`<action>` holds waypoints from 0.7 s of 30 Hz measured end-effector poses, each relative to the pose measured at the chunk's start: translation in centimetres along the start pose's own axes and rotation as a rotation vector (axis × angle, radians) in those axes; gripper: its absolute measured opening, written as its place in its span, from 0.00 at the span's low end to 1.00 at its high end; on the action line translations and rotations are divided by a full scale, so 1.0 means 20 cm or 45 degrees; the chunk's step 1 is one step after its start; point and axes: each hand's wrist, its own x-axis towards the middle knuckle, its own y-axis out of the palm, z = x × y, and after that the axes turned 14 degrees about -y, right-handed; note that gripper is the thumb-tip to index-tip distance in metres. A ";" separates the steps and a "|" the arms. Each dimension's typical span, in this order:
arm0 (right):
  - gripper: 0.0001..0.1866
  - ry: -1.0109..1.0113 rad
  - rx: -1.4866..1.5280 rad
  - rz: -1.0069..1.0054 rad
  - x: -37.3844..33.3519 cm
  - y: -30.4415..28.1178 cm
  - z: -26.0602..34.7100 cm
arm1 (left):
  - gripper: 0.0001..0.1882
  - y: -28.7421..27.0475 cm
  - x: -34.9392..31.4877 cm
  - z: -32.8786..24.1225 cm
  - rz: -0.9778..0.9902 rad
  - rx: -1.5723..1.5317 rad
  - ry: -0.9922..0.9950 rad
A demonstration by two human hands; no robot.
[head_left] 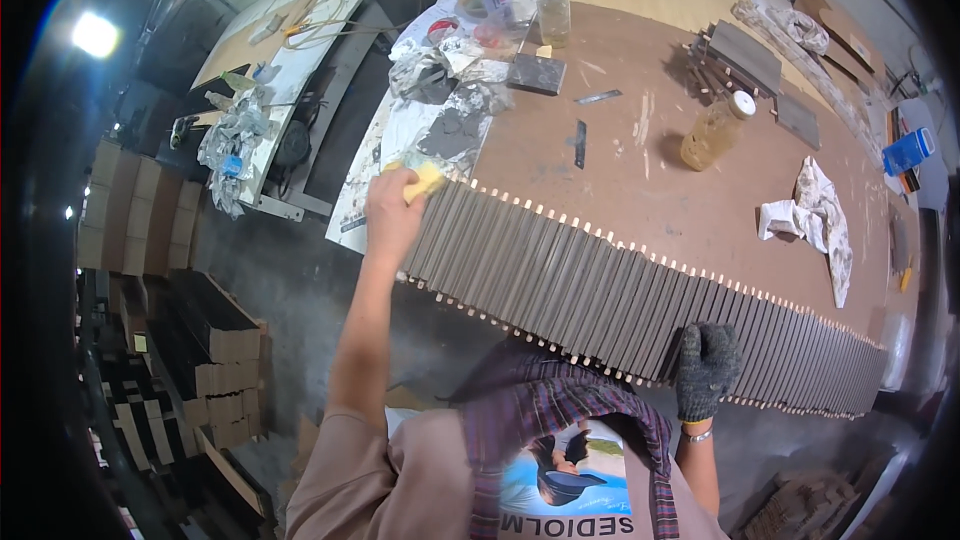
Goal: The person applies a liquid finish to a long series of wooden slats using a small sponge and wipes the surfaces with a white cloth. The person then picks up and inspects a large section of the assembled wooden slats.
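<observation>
A long row of narrow grey-brown slats [570, 280] lies side by side along the near edge of the table, with pale wooden pegs sticking out at both ends. My bare left hand [393, 208] is closed on a yellow sponge [425, 180] at the row's left end, by the far ends of the slats. My right hand [708, 360], in a dark grey knitted glove, rests on the near edge of the row, right of its middle. Its fingers are curled down, and whether they grip a slat is hidden.
On the brown tabletop [560, 140] stand a yellowish jar with a white lid [715, 130], a clear bottle [553, 10] and a dark block [537, 74]. A stained white cloth [815, 225] lies at right. Stacked slats [740, 55] sit farther back. Boxes [225, 370] are piled at lower left.
</observation>
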 end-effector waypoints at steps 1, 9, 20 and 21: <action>0.04 -0.006 -0.010 0.011 0.01 0.00 0.00 | 0.15 -0.01 0.01 0.01 -0.037 0.018 -0.040; 0.06 -0.127 0.070 0.055 -0.08 0.04 -0.07 | 0.13 0.12 0.06 0.05 -0.167 -0.001 -0.078; 0.07 -0.471 0.290 0.428 0.02 0.16 -0.12 | 0.18 -0.04 -0.38 -0.10 -0.234 -0.129 -0.295; 0.07 -0.512 0.297 0.453 0.04 0.17 -0.13 | 0.16 -0.03 -0.42 -0.18 -0.216 -0.233 -0.263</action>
